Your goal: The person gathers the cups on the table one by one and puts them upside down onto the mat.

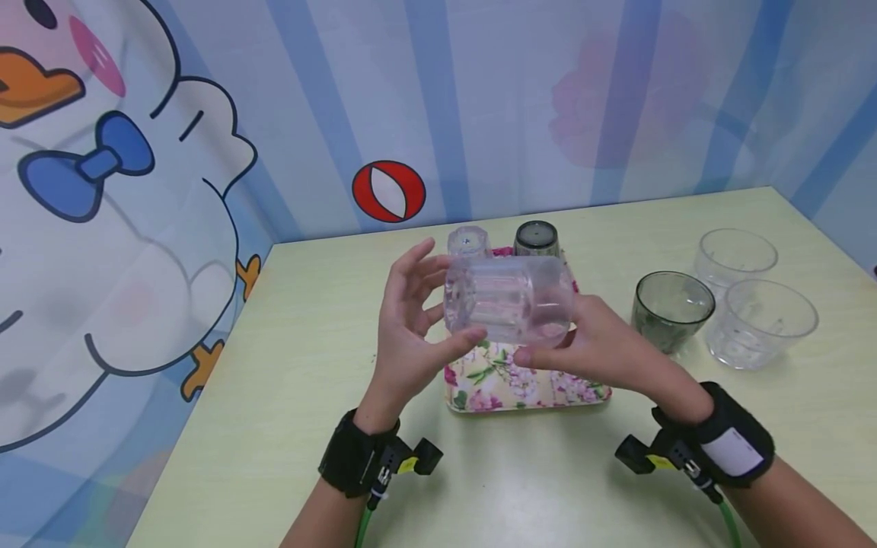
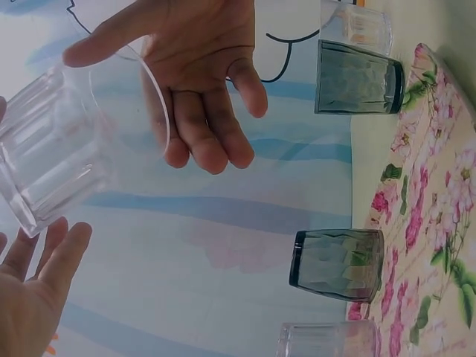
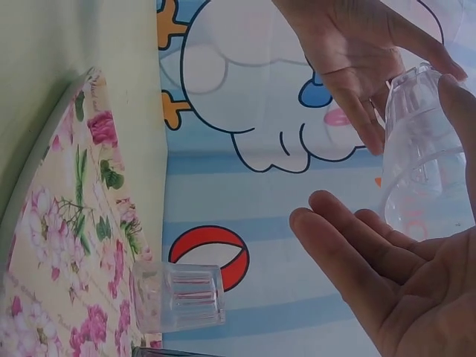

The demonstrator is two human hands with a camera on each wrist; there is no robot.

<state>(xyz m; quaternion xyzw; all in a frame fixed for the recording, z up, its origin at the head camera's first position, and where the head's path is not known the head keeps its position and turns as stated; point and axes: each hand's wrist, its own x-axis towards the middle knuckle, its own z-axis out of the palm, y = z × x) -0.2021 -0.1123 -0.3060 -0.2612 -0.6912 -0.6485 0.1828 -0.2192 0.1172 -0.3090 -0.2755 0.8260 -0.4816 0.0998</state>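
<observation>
A clear drinking glass lies sideways in the air between both hands, its rim toward the right and its thick base toward the left. My left hand holds it at the base end, thumb at the near side. At the rim end, my right hand grips the wall with the thumb, its fingers fairly straight in the right wrist view. Below is a floral tray. Toward its back a clear glass and a grey glass stand upside down.
To the right on the pale table, a grey glass and two clear glasses, one nearer and one farther, stand upright close together. Behind the table hangs a printed cartoon backdrop.
</observation>
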